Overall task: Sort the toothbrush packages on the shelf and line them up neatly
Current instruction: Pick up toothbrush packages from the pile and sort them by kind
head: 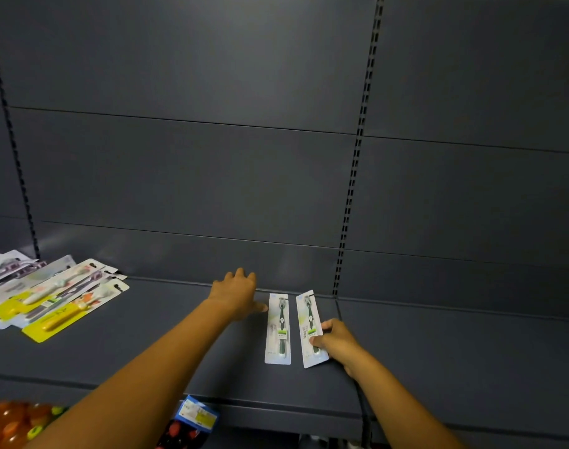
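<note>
Two white packages with green toothbrushes lie side by side on the dark grey shelf [166, 345], near its right end. My left hand [236, 294] lies flat on the shelf, its thumb touching the left edge of the left package [277, 330]. My right hand [336, 343] pinches the lower right edge of the right package [309, 328], which is slightly tilted. At the far left lies a loose, overlapping pile of toothbrush packages [46, 294], some yellow, some white.
The shelf's back panel [195, 176] rises behind, with a slotted upright [347, 205] just right of the two packages. A blue price tag [197, 414] hangs on the front edge. Orange and red goods [14, 422] sit on the level below.
</note>
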Demonstrator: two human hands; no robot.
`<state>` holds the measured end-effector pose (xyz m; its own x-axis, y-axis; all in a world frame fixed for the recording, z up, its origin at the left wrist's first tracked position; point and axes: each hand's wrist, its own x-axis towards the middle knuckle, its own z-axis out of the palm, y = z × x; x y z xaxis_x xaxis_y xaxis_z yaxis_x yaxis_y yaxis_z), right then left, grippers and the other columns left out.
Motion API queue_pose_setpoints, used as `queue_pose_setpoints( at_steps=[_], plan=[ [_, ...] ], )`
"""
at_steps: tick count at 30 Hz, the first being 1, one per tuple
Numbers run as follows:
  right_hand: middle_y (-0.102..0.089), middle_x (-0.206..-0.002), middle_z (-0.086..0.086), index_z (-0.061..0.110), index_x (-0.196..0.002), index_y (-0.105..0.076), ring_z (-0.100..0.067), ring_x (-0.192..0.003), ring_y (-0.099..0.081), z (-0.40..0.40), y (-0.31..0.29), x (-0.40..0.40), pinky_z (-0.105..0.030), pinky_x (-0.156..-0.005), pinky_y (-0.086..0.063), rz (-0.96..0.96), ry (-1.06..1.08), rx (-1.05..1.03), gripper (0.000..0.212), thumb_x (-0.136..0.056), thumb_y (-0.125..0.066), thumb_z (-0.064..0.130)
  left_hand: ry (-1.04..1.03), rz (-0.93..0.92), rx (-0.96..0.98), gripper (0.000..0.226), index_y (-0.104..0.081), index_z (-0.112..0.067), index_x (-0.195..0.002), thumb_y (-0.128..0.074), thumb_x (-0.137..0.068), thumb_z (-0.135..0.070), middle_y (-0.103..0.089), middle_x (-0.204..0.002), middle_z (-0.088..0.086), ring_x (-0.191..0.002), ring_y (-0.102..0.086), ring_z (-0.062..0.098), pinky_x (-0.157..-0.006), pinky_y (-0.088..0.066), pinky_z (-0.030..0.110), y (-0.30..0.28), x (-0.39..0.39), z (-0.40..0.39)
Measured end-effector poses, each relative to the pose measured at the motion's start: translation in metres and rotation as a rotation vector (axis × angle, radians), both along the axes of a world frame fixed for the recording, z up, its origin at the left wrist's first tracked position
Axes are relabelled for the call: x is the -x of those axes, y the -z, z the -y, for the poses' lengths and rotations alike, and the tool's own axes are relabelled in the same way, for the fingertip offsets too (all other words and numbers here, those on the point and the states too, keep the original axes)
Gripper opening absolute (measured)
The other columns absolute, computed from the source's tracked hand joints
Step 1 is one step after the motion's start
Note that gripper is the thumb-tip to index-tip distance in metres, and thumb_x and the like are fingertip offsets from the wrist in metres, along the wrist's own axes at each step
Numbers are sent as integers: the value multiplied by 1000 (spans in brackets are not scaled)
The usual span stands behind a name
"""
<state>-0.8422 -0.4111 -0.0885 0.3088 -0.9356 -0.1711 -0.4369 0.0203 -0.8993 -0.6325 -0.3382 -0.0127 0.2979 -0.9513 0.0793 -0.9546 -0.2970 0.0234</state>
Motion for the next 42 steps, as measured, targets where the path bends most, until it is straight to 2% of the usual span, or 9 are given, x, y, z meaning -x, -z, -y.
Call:
queue_pose_setpoints(
  at_steps=[2, 6, 10, 15, 18, 20, 22, 27, 42],
  plan=[
    [-66, -109, -9, 15, -93, -52, -20, -90, -64, -2, 1, -3, -21, -62, -49, -29, 9, 45, 20, -88, -67, 4, 5, -17, 1, 77, -32, -14, -147, -59, -88, -56, -36, -149, 14, -135, -38, 35, -108, -40, 50, 3, -2, 1],
    [-70, -104, -7, 19, -76, -53, -19, -88, -65, -3, 0, -7, -26, -67, -52, -207, -13, 184, 22, -84, -71, 9, 23, -50, 1, 75, -34, -15, -146, -60, -88, -55, -36, -149, 14, -134, -39, 35, -107, -41, 49, 7, -6, 1],
    [-61, -65, -3, 16, -54, -47, -14, -60, -54, -3, 3, -9, -25, -52, -38, -398, -20, 298, 37, -83, -71, 18, 43, -62, 13, 74, -36, -15, -145, -61, -87, -55, -38, -147, 13, -133, -40, 34, -107, -42, 48, 11, -12, 0],
    [-65, -71, -6, 18, -56, -46, -18, -64, -58, -1, 7, -13, -26, -56, -41, -471, -17, 292, 40, -85, -72, 27, 67, -92, 16, 71, -38, -15, -143, -61, -88, -53, -41, -143, 12, -129, -43, 32, -103, -45, 45, 18, -27, -6],
    [-48, -57, -3, 18, -54, -37, -17, -53, -46, -4, 0, -11, -28, -53, -33, -512, -38, 305, 48, -86, -70, 31, 78, -120, -2, 68, -41, -16, -142, -61, -88, -53, -44, -141, 10, -126, -48, 31, -102, -46, 44, 20, -36, -16],
    [-49, -64, -2, 17, -63, -41, -17, -58, -47, -10, -12, -10, -29, -54, -35, -552, -51, 321, 41, -89, -67, 35, 78, -153, -16, 65, -43, -17, -139, -62, -88, -52, -46, -140, 9, -124, -50, 29, -101, -46, 44, 19, -43, -26],
    [-59, -91, -4, 14, -87, -52, -22, -81, -58, -16, -29, -13, -31, -68, -46, -632, -101, 383, 25, -90, -64, 36, 73, -164, -9, 62, -44, -18, -138, -62, -89, -52, -47, -139, 8, -123, -51, 29, -99, -46, 43, 13, -52, -38],
    [-50, -133, -10, 12, -131, -46, -29, -121, -50, -31, -73, -42, -38, -94, -47, -865, -266, 651, 52, -89, -64, 37, 16, -166, 31, 58, -47, -21, -135, -63, -88, -51, -51, -135, 5, -119, -53, 26, -95, -47, 42, -5, -73, -77],
    [-39, -146, -9, 14, -145, -33, -30, -135, -38, -110, -102, -196, -42, -106, -41, -902, -381, 719, 78, -84, -69, 47, -91, -129, 114, 57, -50, -18, -132, -65, -87, -50, -57, -131, 6, -117, -55, 25, -93, -48, 36, -10, -212, -188]
  ],
)
